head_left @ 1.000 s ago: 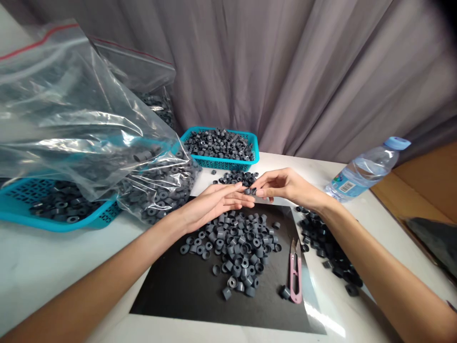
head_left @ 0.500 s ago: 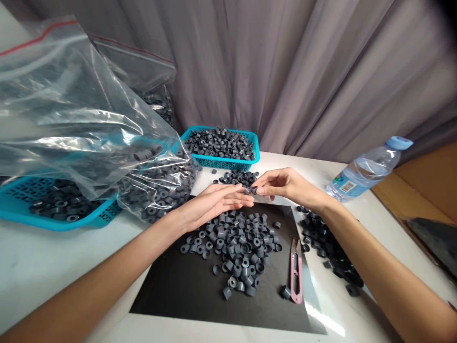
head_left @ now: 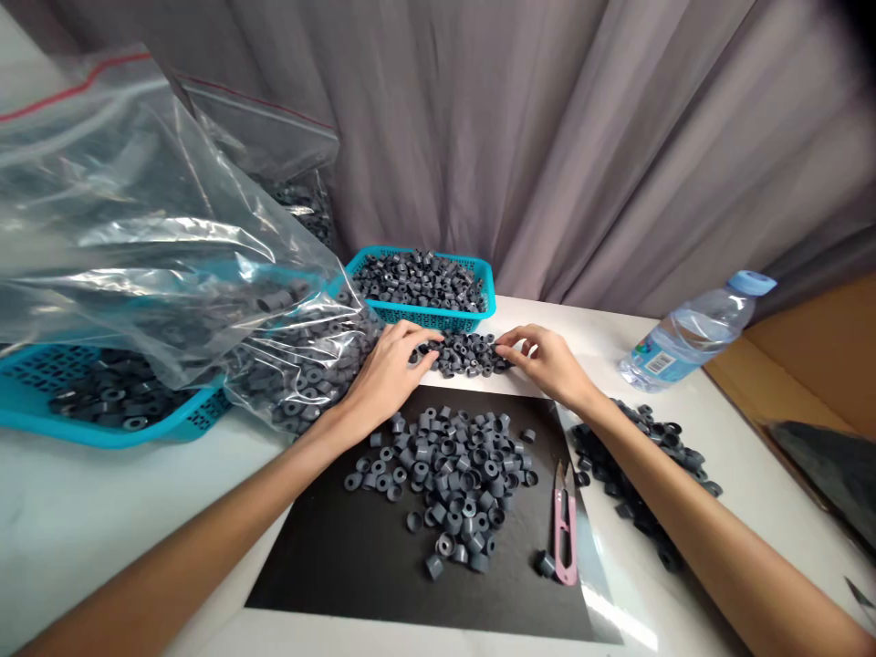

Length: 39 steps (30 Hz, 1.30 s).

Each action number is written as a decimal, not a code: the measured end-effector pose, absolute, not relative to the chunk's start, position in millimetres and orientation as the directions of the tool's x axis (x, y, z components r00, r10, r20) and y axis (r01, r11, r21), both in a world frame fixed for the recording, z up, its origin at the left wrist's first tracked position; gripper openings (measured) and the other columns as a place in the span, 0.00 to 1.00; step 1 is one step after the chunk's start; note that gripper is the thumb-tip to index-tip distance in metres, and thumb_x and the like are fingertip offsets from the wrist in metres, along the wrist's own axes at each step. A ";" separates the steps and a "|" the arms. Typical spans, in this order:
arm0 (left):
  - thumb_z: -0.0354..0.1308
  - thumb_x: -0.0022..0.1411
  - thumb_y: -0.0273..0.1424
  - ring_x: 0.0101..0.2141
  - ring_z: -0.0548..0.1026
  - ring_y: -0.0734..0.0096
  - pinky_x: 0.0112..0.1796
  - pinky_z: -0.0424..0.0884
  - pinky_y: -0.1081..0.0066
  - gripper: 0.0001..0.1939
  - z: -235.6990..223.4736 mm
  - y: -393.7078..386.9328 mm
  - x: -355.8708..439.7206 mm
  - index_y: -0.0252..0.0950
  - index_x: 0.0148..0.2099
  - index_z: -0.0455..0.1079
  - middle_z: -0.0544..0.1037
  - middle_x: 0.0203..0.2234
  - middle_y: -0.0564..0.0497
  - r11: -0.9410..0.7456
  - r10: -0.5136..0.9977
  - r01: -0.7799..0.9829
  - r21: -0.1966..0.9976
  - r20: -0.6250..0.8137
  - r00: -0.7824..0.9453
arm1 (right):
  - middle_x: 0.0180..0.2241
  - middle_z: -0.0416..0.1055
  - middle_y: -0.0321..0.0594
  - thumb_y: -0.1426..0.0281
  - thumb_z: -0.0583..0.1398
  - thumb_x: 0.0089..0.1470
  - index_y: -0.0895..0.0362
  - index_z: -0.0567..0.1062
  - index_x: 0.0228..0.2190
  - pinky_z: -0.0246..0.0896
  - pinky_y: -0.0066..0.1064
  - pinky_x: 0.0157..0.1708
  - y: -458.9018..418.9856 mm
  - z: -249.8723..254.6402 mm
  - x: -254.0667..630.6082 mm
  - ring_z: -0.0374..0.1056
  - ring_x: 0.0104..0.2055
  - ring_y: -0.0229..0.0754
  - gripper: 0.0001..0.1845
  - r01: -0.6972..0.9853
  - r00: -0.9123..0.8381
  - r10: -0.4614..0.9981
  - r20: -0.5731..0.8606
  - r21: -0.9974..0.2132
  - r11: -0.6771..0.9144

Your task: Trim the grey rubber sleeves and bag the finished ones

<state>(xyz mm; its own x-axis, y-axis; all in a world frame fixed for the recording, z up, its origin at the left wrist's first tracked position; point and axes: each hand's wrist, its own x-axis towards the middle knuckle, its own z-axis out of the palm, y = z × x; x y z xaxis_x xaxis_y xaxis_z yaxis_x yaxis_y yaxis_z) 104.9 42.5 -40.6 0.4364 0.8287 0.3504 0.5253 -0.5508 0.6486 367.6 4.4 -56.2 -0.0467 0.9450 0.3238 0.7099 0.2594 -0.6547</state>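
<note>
A small heap of grey plastic rings (head_left: 469, 353) lies on the white table just in front of a teal basket (head_left: 438, 317). My left hand (head_left: 387, 372) rests palm down at the heap's left edge, its curved fingertips touching the rings. At the right edge, my right hand (head_left: 547, 360) has its fingers stretched onto the heap. Neither hand lifts anything that I can see. A larger spread of grey rings (head_left: 452, 470) lies on a black mat (head_left: 342, 557) below both hands.
Pink thread snips (head_left: 564, 525) lie at the mat's right edge, with more dark rings (head_left: 636, 456) under my right forearm. A big clear bag of rings (head_left: 171, 255) covers a second teal basket (head_left: 102, 429) on the left. A water bottle (head_left: 691, 333) lies right. Grey curtain behind.
Both hands have moved forward and down from above the mat to the small heap by the basket. The ring pinched in my right fingers is no longer seen.
</note>
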 end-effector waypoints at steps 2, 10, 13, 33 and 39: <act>0.58 0.67 0.33 0.52 0.69 0.57 0.57 0.65 0.57 0.14 -44.4 44.4 106.4 0.42 0.53 0.77 0.74 0.47 0.48 -0.573 0.815 0.546 0.611 0.357 0.456 | 0.40 0.77 0.44 0.56 0.60 0.61 0.54 0.81 0.40 0.63 0.38 0.40 5.2 -58.6 367.3 0.68 0.35 0.44 0.17 0.726 -0.082 0.945 0.316 -0.630 0.274; 0.55 0.70 0.34 0.46 0.73 0.62 0.50 0.67 0.63 0.09 -22.4 25.6 105.3 0.36 0.46 0.72 0.73 0.42 0.48 -0.613 0.782 0.549 0.568 0.334 0.526 | 0.39 0.75 0.45 0.54 0.59 0.63 0.55 0.80 0.41 0.64 0.37 0.40 -8.9 -28.0 376.0 0.68 0.36 0.44 0.18 0.761 -0.265 0.945 0.193 -0.561 0.327; 0.56 0.70 0.41 0.44 0.74 0.63 0.48 0.67 0.66 0.11 -6.3 7.4 101.6 0.40 0.44 0.72 0.75 0.42 0.51 -0.640 0.696 0.506 0.578 0.158 0.700 | 0.40 0.75 0.43 0.52 0.61 0.61 0.53 0.80 0.42 0.65 0.37 0.42 -30.2 -6.0 370.8 0.70 0.41 0.47 0.19 0.773 -0.399 0.916 0.036 -0.524 0.357; 0.64 0.62 0.50 0.60 0.68 0.54 0.59 0.64 0.61 0.31 1.4 -25.6 89.0 0.44 0.63 0.68 0.71 0.58 0.47 -0.660 0.497 0.492 0.568 -0.160 0.853 | 0.50 0.65 0.44 0.44 0.61 0.59 0.51 0.66 0.57 0.65 0.44 0.54 -83.0 1.3 323.3 0.66 0.51 0.50 0.34 0.774 -0.511 0.832 -0.217 -0.538 0.335; 0.57 0.71 0.36 0.57 0.71 0.62 0.59 0.64 0.63 0.15 -20.9 -48.1 83.5 0.43 0.58 0.72 0.74 0.56 0.49 -0.700 0.565 0.416 0.580 0.094 0.819 | 0.51 0.67 0.44 0.54 0.57 0.67 0.51 0.70 0.53 0.65 0.44 0.53 -105.3 -18.2 317.4 0.68 0.52 0.48 0.19 0.737 -0.438 0.899 -0.008 -0.575 0.354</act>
